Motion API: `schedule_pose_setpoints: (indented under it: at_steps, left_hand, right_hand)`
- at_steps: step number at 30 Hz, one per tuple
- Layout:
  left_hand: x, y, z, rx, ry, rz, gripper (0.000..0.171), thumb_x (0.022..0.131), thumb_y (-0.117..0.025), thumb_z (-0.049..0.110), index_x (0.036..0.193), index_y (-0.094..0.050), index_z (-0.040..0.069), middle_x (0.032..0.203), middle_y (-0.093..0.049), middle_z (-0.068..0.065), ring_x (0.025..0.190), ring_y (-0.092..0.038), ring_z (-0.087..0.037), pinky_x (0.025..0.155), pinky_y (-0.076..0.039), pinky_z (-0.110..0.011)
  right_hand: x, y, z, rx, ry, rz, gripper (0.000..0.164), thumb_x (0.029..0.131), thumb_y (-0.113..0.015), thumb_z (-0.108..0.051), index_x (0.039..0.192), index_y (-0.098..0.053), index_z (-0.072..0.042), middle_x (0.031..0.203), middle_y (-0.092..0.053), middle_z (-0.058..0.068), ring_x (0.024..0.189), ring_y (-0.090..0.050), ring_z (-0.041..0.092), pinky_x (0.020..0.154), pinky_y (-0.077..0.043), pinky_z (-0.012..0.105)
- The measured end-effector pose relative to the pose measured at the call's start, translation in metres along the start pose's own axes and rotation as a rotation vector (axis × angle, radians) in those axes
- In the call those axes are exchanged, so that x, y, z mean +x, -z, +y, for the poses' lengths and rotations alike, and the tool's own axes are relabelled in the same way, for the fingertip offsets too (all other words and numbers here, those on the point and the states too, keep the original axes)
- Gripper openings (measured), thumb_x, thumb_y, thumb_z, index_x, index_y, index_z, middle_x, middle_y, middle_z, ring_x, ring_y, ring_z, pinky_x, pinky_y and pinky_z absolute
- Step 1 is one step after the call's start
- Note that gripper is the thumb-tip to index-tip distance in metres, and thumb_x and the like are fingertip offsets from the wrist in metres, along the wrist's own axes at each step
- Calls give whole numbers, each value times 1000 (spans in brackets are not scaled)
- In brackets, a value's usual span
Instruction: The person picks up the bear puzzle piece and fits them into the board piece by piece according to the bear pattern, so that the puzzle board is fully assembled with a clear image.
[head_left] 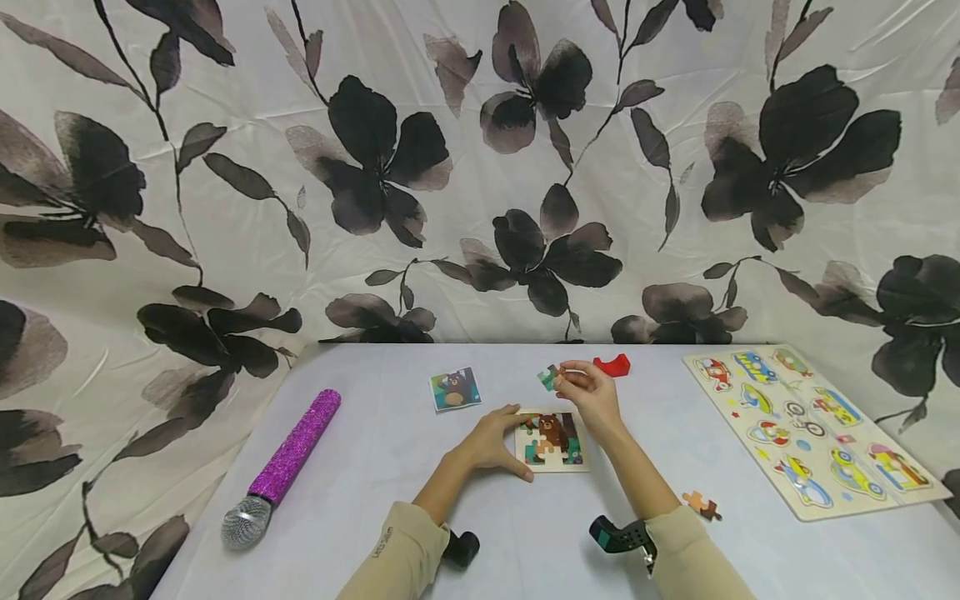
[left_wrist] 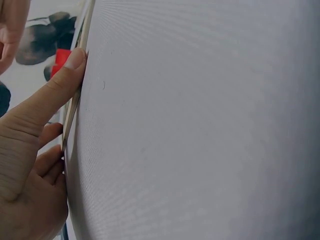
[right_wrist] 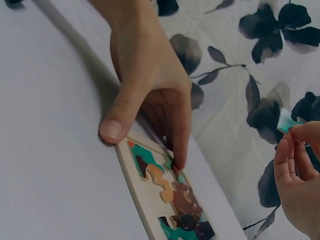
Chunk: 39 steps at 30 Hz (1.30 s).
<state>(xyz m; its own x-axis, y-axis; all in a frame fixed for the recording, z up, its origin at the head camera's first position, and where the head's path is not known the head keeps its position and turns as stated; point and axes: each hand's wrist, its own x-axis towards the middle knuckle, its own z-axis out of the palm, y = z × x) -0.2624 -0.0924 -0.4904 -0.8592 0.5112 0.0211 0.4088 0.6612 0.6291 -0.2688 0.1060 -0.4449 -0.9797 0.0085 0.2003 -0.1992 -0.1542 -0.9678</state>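
A small wooden bear puzzle board (head_left: pixel 551 462) lies on the white table. My left hand (head_left: pixel 504 442) holds its left edge, thumb on the near corner, fingertips on the far side; the right wrist view shows this left hand (right_wrist: pixel 147 142) on the board (right_wrist: pixel 165 200). In the left wrist view the thumb (left_wrist: pixel 75 60) presses the board's thin edge (left_wrist: pixel 75 102). Just above the board's far edge, my right hand (head_left: pixel 564 380) pinches a green puzzle piece (head_left: pixel 549 377). That piece (right_wrist: pixel 286 120) also sits in the right hand's fingertips (right_wrist: pixel 295 137) in the right wrist view.
A red block (head_left: pixel 611 365) lies behind the right hand. A bear picture card (head_left: pixel 454 388) sits left of it. A purple glitter microphone (head_left: pixel 288 458) lies at the left. A vehicle peg puzzle (head_left: pixel 817 429) fills the right side, with a loose puzzle piece (head_left: pixel 701 504) near my right sleeve.
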Motion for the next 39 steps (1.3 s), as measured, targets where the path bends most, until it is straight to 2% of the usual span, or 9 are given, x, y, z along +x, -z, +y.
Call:
schedule_pose_setpoints:
  at_steps: [4, 8, 10, 14, 17, 21, 27, 34, 39]
  left_hand:
    - [0, 0, 0, 3, 0, 0, 91, 56, -91, 34, 133, -52, 3, 146, -37, -19, 136, -31, -36, 109, -29, -51]
    - [0, -1, 1, -1, 6, 0, 92, 56, -91, 34, 134, -52, 4, 146, -37, -18, 137, -31, -35, 109, -29, -50]
    - [0, -1, 2, -10, 14, -3, 93, 56, -91, 35, 134, -52, 5, 147, -37, -17, 137, -30, -35, 110, -29, -50]
    - [0, -1, 3, -5, 16, -7, 92, 56, -90, 36, 134, -52, 5, 146, -37, -18, 137, -30, -36, 109, -29, -51]
    - [0, -1, 3, 1, 16, -6, 92, 56, -90, 36, 134, -52, 5, 146, -37, -18, 137, -30, -36, 109, -30, -52]
    - [-1, -1, 2, -15, 14, -4, 90, 57, -90, 35, 134, -53, 9, 147, -36, -17, 137, -30, -36, 108, -30, -53]
    - [-1, -3, 2, -40, -7, -5, 85, 58, -90, 33, 132, -55, 11, 147, -36, -19, 136, -30, -39, 108, -30, -54]
    - [0, -3, 3, -32, -5, 0, 88, 57, -91, 34, 132, -54, 7, 146, -37, -20, 136, -31, -39, 108, -29, -54]
    - [1, -2, 1, -15, 2, 1, 89, 57, -90, 33, 133, -52, 5, 146, -36, -21, 135, -31, -39, 108, -30, -54]
  right_hand:
    - [0, -3, 1, 78, -15, 6, 20, 84, -58, 10, 103, -50, 10, 76, -63, -1, 67, -65, 10, 69, -57, 24]
    - [-3, -3, 3, 38, 2, -56, 29, 86, -56, 10, 115, -52, 11, 82, -60, 7, 71, -66, 12, 72, -57, 27]
    - [-5, -2, 6, -58, 20, -114, 32, 87, -57, 9, 119, -53, 13, 88, -60, 14, 74, -67, 15, 73, -57, 28]
    - [-10, 2, 13, -385, 52, -278, 29, 85, -62, 5, 113, -61, 12, 100, -62, 22, 81, -68, 23, 72, -57, 29]
    - [-14, 1, 18, -631, 92, -409, 29, 79, -69, 2, 107, -66, 9, 102, -66, 20, 84, -65, 25, 70, -56, 29]
    - [-19, -5, 24, -799, 167, -511, 32, 74, -71, 4, 106, -68, 7, 96, -66, 18, 79, -58, 19, 65, -51, 26]
    - [-26, -18, 32, -969, 247, -494, 35, 78, -71, 2, 112, -65, 7, 94, -60, 12, 80, -54, 15, 68, -50, 26]
    - [-29, -20, 33, -1258, 428, -482, 18, 81, -72, -15, 95, -73, -3, 87, -59, 11, 77, -51, 23, 70, -47, 35]
    - [-31, -17, 37, -1254, 439, -501, 20, 83, -70, -19, 95, -74, -4, 89, -60, 10, 79, -48, 21, 70, -43, 34]
